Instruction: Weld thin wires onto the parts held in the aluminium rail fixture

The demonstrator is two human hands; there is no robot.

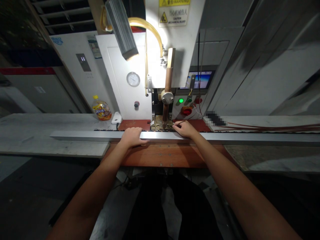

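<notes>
A long silvery metal bar (165, 135) lies crosswise on the bench in front of a spot-welder-like machine. Across the bar's left part lies my left hand (131, 136), its fingers closed over the far side and its thumb along the near side. My right hand (184, 129) rests on the bar just right of the copper electrode (165, 113). Its fingers pinch a thin brown strip (180, 122), whose exact kind is too small to tell. Under the electrode tip sits a small brass-coloured fixture (158, 124). A dark, chain-like row runs along the bar's far edge.
Reddish-brown boards (162, 156) support the bar between stone-topped benches (37, 133). A yellow-capped bottle (101, 108) and a white device (116, 118) stand at left. Several long brown rods (270, 127) lie at right. A lamp (122, 30) hangs above; a green button (181, 100) is lit.
</notes>
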